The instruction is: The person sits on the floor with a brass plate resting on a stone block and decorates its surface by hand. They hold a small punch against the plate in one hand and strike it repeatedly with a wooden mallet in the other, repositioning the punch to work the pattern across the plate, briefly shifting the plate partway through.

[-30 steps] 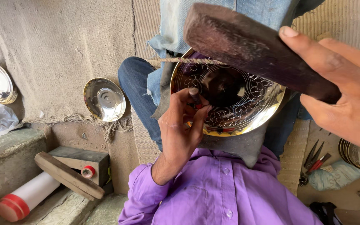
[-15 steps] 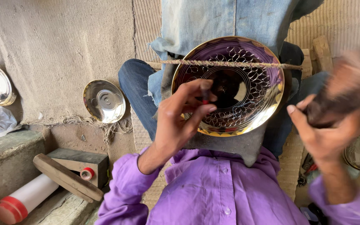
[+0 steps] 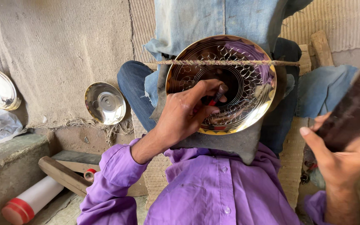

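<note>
Left hand (image 3: 186, 114) is pinching a thin punch (image 3: 216, 95) tight, tip down on the engraved brass plate (image 3: 246, 79) that's propped on a dark pad (image 3: 226, 143) over the lap, with a rope (image 3: 230, 62) stretched across it. Right hand (image 3: 342, 156) at the right edge has its fingers wrapped round a dark wooden mallet (image 3: 355, 110). Two more shiny plates (image 3: 104, 103) lean against the far left wall.

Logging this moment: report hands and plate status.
Left hand pinches punch tool on engraved plate. Right hand grips wooden mallet, raised. Rope crosses plate.
</note>
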